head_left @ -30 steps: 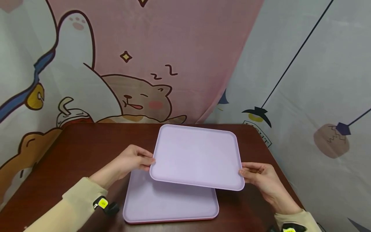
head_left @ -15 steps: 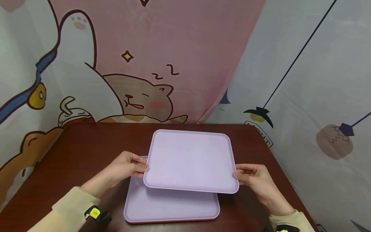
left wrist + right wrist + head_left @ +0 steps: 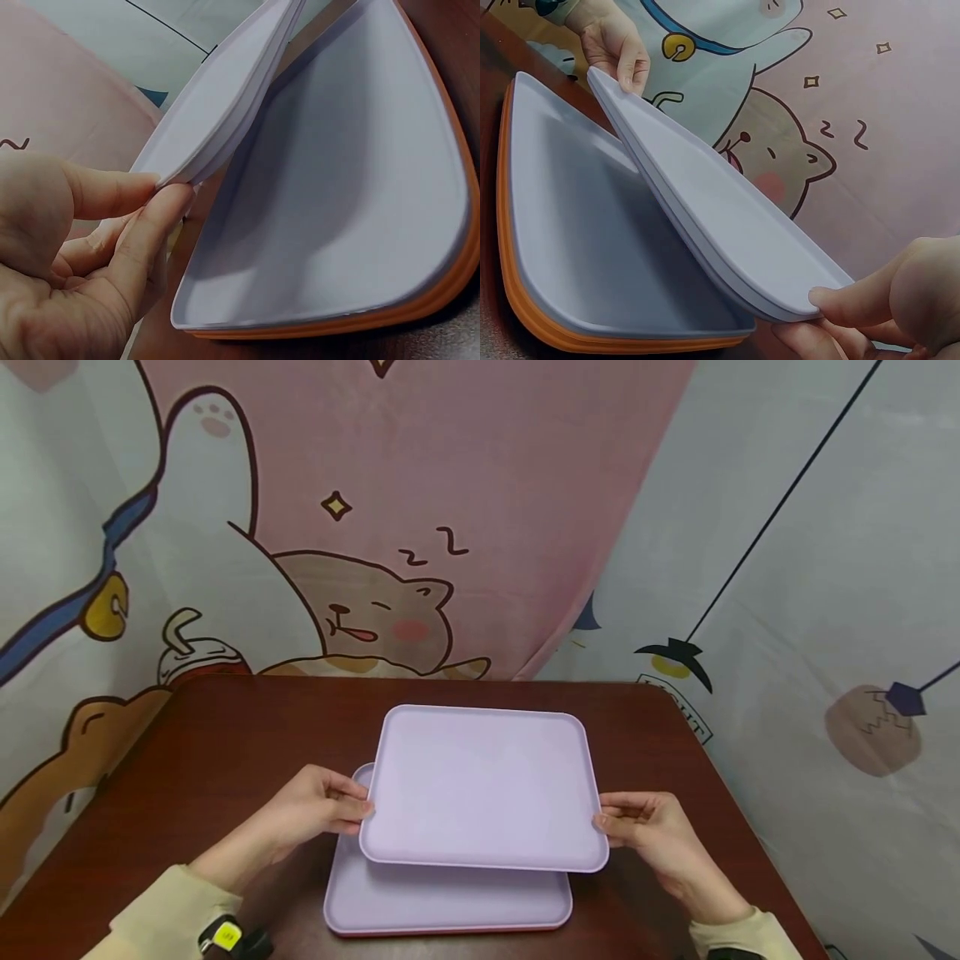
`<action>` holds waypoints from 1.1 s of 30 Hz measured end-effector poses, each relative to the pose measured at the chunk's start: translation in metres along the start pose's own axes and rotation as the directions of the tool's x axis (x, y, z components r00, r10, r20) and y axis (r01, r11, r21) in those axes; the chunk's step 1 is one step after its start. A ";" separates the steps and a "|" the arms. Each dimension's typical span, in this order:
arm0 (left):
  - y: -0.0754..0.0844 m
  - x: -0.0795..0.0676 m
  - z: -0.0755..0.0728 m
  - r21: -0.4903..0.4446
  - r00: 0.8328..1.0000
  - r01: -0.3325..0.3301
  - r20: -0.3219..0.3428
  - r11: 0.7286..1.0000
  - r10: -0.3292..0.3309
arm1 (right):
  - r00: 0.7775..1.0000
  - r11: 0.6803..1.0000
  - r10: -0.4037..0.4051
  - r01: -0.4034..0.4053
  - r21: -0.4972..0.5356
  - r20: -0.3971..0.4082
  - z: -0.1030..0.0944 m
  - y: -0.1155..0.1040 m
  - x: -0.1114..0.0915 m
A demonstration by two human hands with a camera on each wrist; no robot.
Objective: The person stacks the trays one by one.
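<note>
Both hands hold a small stack of pale lilac trays (image 3: 483, 785) by its two short ends, tilted above the table. My left hand (image 3: 318, 806) pinches the left edge between thumb and fingers; the left wrist view shows more than one rim in that pinch. On the opposite end, my right hand (image 3: 648, 831) grips the rim with its thumb on top. Below lies another lilac tray (image 3: 450, 906), partly hidden by the raised ones. Under it an orange tray edge (image 3: 555, 330) shows, with layered rims. The raised and lower trays are apart at the front.
The trays lie over a dark reddish-brown table (image 3: 247, 727). Behind it hangs a cloth (image 3: 510, 527) printed with cartoon animals. Its grey-white part (image 3: 810, 568) runs along the right side of the table.
The raised trays have moved left, down and nearer to me, over more of the lower tray. Both hands travelled with them and kept their hold.
</note>
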State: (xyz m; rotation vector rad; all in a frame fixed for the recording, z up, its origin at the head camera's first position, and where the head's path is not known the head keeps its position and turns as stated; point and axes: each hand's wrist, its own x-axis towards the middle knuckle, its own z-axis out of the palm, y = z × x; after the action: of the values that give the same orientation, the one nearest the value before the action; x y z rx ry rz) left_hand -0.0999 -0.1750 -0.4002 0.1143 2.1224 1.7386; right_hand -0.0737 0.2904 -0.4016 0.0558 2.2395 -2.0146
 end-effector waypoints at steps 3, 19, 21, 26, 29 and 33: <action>-0.001 -0.003 -0.001 0.004 1.000 0.006 -0.003 1.000 -0.006 | 1.000 1.000 -0.006 0.006 0.013 0.019 0.000 0.001 0.000; -0.007 -0.019 -0.003 -0.027 1.000 0.011 -0.015 1.000 -0.012 | 0.993 0.999 -0.041 0.039 0.022 0.114 0.004 0.006 -0.003; -0.007 -0.021 -0.003 -0.024 1.000 0.011 -0.015 1.000 -0.011 | 0.992 0.999 -0.044 0.042 0.020 0.118 0.005 0.007 -0.003; -0.007 -0.025 -0.003 -0.012 1.000 0.014 -0.017 1.000 -0.014 | 0.989 0.999 -0.047 0.044 0.019 0.137 0.004 0.008 -0.004; -0.010 -0.026 -0.004 -0.020 1.000 0.011 -0.012 1.000 -0.011 | 0.987 0.999 -0.051 0.048 0.018 0.151 0.005 0.008 -0.005; -0.013 -0.028 -0.005 -0.032 1.000 0.007 -0.010 0.999 -0.007 | 0.987 0.999 -0.045 0.044 0.013 0.157 0.007 0.009 -0.005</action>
State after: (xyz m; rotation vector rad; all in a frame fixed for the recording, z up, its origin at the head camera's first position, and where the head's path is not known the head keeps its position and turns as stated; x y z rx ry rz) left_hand -0.0734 -0.1914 -0.4044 0.0894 2.0986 1.7723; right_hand -0.0669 0.2848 -0.4102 -0.1486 2.1527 -1.9753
